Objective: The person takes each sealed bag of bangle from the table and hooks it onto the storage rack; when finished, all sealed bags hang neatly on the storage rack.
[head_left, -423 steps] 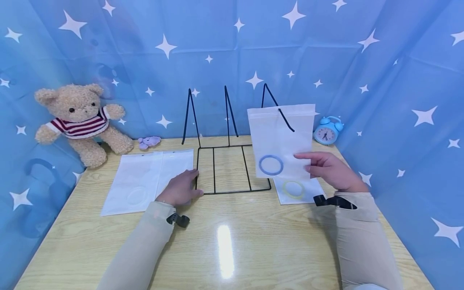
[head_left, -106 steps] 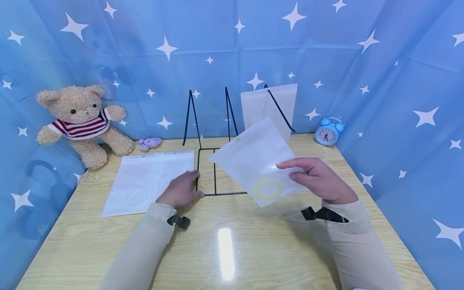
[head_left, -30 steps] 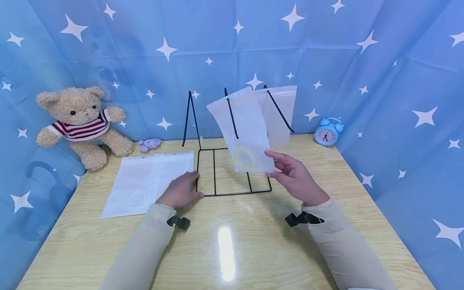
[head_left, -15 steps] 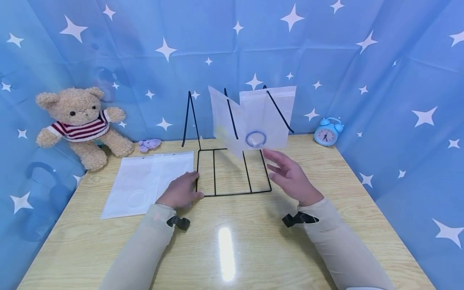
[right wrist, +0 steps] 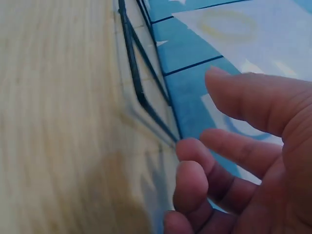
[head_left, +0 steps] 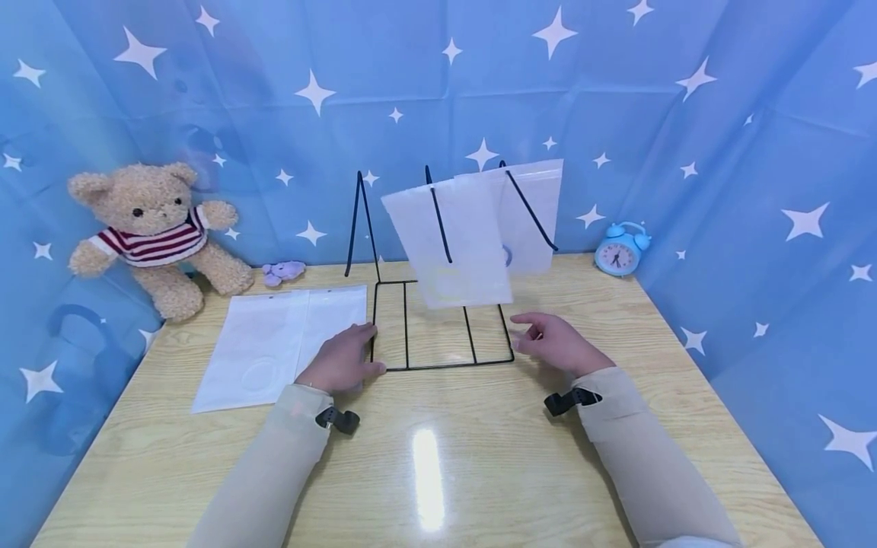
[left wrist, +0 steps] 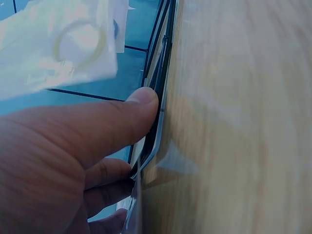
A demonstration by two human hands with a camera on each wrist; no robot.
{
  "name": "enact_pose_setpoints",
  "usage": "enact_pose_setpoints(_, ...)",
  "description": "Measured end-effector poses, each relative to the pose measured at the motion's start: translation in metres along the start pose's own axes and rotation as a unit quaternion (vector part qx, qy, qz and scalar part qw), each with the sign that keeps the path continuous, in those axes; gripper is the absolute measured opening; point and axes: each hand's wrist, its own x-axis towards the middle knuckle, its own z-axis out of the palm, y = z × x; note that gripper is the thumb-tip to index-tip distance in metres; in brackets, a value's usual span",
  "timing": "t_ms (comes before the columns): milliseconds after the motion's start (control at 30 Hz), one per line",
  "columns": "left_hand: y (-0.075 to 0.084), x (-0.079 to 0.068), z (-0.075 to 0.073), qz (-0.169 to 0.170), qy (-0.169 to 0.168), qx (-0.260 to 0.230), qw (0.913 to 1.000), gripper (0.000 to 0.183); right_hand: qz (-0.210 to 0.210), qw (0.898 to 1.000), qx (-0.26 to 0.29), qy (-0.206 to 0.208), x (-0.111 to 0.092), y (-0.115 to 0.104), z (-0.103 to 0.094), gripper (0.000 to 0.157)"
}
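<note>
1. Left hook (head_left: 352, 224): approachable from front; left hand (head_left: 339, 358) blocks the rack's (head_left: 406, 335) left edge below;
2. Middle hook (head_left: 441, 224): obstructed by yellow-ringed bag (head_left: 466, 236), partly screening blue-ringed bag (head_left: 526, 243) on right hook (head_left: 529, 206);
3. Passage: between forearms (head_left: 274, 472), over tabletop (head_left: 507, 472).

No words, labels or brand names can be read in any of the three views. The clock face (head_left: 616, 259), at the right rear, carries dark marks around its edge, too small to make out as numbers.
</note>
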Motion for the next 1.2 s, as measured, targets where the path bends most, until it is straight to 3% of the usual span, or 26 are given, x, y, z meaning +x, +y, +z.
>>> enact_pose_setpoints(267, 0.000, 0.002, 0.000, -0.007, 0.001, 0.002, 1.0000, 0.086, -0.012, 1.000, -0.010, -0.018, 0.008, 0.009, 0.011, 0.064)
enact_pose_setpoints(533, -0.001, 0.003, 0.000, -0.002, 0.005, -0.002, 1.0000, 0.084, 0.006, 1.000, -0.007, -0.027, 0.008, 0.009, 0.012, 0.063)
enact_pose_setpoints(667, -0.007, 0.002, -0.004, 0.002, 0.034, -0.050, 0.9982, 0.077, 0.012, 0.999, -0.002, -0.033, 0.006, 0.008, 0.011, 0.066)
enact_pose_setpoints(867, -0.035, -0.003, -0.027, -0.010, 0.097, -0.128, 0.9869, 0.066, 0.015, 0.999, 0.005, -0.038, 0.004, 0.008, 0.011, 0.068)
enact_pose_setpoints(1000, -0.062, -0.010, -0.045, -0.061, 0.122, -0.160, 0.9777, 0.062, 0.012, 0.999, 0.002, -0.041, 0.004, 0.009, 0.010, 0.069)
enact_pose_setpoints(1200, -0.101, -0.027, -0.066, -0.122, 0.154, -0.151, 0.9688, 0.063, 0.016, 0.999, 0.005, -0.041, 0.004, 0.009, 0.009, 0.068)
